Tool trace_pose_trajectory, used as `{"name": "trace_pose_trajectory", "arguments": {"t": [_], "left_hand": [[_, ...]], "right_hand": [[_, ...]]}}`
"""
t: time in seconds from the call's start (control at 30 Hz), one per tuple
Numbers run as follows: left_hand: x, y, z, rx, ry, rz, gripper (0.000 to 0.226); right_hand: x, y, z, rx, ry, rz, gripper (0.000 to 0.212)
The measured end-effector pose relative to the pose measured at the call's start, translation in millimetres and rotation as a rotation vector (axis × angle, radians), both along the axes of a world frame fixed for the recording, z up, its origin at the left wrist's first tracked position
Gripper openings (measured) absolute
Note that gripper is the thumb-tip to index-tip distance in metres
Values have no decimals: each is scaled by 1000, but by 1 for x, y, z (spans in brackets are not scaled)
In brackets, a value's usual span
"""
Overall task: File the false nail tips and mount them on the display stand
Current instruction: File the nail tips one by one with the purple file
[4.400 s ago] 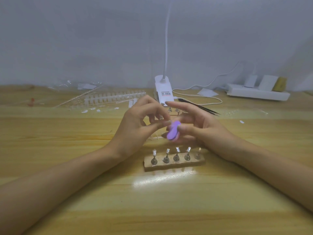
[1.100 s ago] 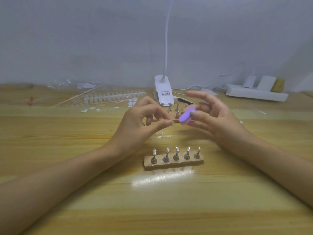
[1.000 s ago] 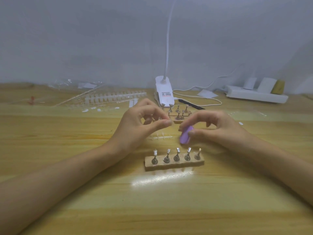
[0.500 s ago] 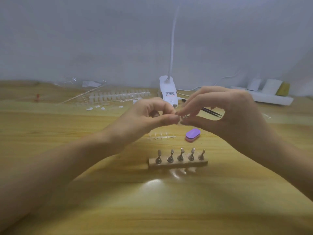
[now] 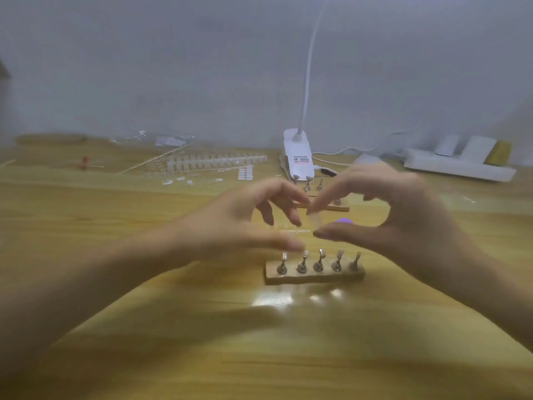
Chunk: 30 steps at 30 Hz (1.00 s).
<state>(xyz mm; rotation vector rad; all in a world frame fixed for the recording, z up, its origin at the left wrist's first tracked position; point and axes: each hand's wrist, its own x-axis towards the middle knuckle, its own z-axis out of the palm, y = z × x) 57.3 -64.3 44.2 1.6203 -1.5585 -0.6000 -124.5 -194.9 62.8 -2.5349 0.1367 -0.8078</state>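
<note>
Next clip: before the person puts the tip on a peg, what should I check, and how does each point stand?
1. Grip on the nail tip: ok, the right hand pinches it between forefinger and thumb.
2. Hands free of the purple file: ok, it lies on the table behind the right thumb.
3. Free peg on the near display stand: ok, all five look bare, though blurred.
4. Clearance of the left hand from that stand: not ok, its thumb hangs just over the left pegs.
5. Tip's edge filed smooth: cannot tell, too blurred.
</note>
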Motion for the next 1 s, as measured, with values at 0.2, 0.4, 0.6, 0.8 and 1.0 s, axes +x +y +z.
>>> {"name": "trace_pose_trajectory", "arguments": {"t": [0.2, 0.4, 0.6, 0.8, 1.0], "left_hand": [[-5, 5, -34, 15, 46, -16, 81], [-5, 7, -40, -66, 90, 25, 75], [-8, 7, -40, -116, 125, 67, 75], [-10, 7, -39, -93, 118, 111, 80], [-9, 7, -40, -84, 115, 129, 81]], "right_hand": [[11, 14, -32, 137, 113, -3, 20], [19, 17, -40, 160, 106, -31, 17], [21, 17, -39, 142, 112, -25, 16], [20, 15, -38, 88, 121, -24, 17], [25, 15, -38, -39, 108, -29, 18]]}}
